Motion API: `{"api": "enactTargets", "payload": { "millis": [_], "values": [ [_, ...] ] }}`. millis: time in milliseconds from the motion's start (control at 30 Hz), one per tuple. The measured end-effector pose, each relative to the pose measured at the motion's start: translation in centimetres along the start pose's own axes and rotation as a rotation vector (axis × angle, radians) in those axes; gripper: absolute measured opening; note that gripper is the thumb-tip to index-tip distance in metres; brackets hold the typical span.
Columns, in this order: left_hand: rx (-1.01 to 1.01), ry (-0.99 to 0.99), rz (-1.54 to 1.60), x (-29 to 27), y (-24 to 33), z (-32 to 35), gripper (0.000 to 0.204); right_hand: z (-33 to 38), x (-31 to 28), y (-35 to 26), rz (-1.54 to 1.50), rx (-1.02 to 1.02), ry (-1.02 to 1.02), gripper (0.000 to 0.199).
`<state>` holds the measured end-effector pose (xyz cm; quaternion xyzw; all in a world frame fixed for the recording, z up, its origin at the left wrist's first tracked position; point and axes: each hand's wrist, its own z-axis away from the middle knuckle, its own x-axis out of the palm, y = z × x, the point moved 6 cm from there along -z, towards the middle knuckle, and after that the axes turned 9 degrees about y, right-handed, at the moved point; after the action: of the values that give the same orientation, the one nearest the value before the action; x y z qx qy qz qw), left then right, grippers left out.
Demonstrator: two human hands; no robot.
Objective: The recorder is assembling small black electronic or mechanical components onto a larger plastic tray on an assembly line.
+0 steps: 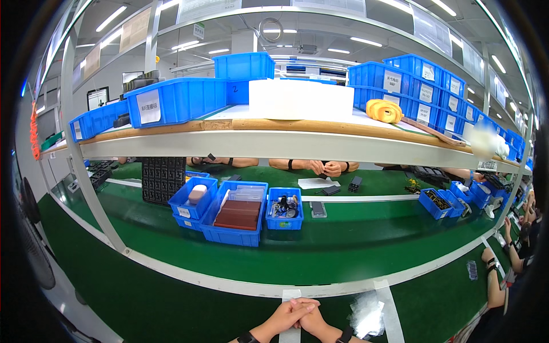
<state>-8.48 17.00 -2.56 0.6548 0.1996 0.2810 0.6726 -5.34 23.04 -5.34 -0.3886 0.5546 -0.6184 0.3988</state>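
while both hands are clasped together, left hand [286, 315] laid over right hand [313, 321], nothing held, clear plastic bag [366, 318] just beside, green bench [229, 268]

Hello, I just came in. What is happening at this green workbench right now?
Nothing is being handled at this moment. The person's left hand and right hand rest clasped together at the near edge of the green workbench, holding no object. A crumpled clear plastic bag lies just right of them. Farther back stand blue plastic bins, one with brown flat slabs. Across the bench, other people's hands rest too.
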Motion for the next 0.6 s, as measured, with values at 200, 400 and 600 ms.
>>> {"api": "enactTargets", "payload": {
  "millis": [200,400,600],
  "values": [
    [-0.004,0.006,0.015,-0.5,-0.1,0.4,0.031,-2.4,-4.1,11.9,0.086,-0.230,-0.101,0.041],
    [-0.033,-0.019,0.023,0.6,0.3,0.2,0.030,0.3,-0.2,-0.2,-0.084,-0.012,0.037,0.039],
    [0.028,0.000,0.047,-0.4,0.9,-0.4,0.029,-0.4,1.0,-1.4,-0.119,-0.063,0.014,0.037]
  ]
}}
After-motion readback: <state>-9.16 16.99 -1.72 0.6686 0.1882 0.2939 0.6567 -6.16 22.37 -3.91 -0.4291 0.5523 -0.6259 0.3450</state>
